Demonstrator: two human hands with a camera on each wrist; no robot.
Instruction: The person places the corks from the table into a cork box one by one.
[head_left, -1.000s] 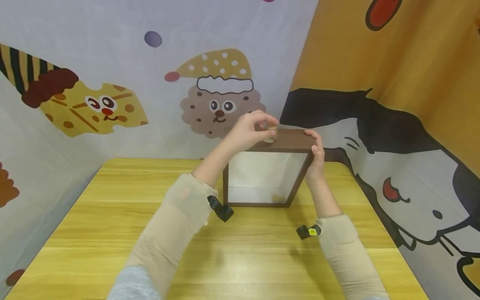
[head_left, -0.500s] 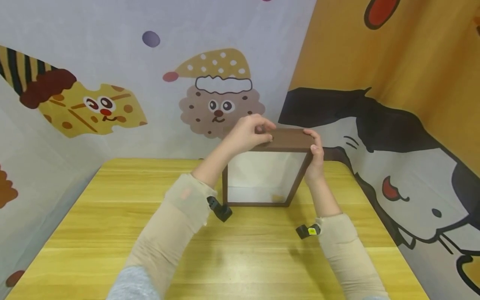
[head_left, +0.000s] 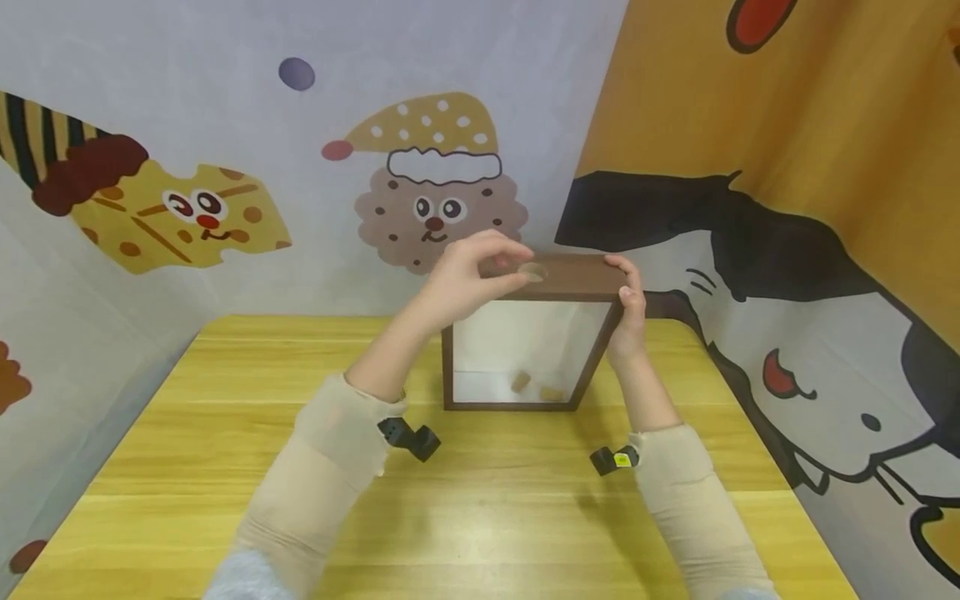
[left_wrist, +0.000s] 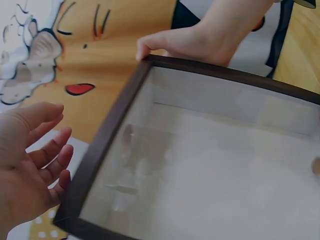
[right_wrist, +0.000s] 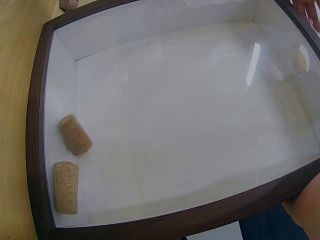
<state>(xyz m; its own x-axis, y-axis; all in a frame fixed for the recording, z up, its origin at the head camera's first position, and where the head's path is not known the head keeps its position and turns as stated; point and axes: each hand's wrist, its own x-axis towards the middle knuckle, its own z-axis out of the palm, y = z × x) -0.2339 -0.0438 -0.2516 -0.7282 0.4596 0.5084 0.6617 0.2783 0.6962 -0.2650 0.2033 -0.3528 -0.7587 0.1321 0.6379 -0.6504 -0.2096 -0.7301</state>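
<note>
A brown-framed shadow box (head_left: 517, 407) with a clear front stands upright on the table. Two corks lie inside at its bottom: one cork (right_wrist: 66, 188) in the corner, the other cork (right_wrist: 75, 135), blurred, beside it. The round hole (head_left: 533, 272) in the top edge is uncovered. Just left of that hole is my left hand (head_left: 472, 271); in the left wrist view its fingers are loosely bent, with nothing between them. My right hand (head_left: 630, 312) grips the box's upper right corner, thumb at the front; part of it is hidden behind the frame.
The wooden table (head_left: 480, 517) stretches out in front of the box. Close behind hangs a cartoon-printed cloth (head_left: 330, 250). A small brown piece (right_wrist: 68, 4) lies outside the frame, cut off in the right wrist view. Both wrists carry black cameras (head_left: 411, 439).
A cork pinched in my left hand at the hole has dropped into the box, joining the one at the bottom. The left hand has let go and drawn back left. The right hand stays put.
</note>
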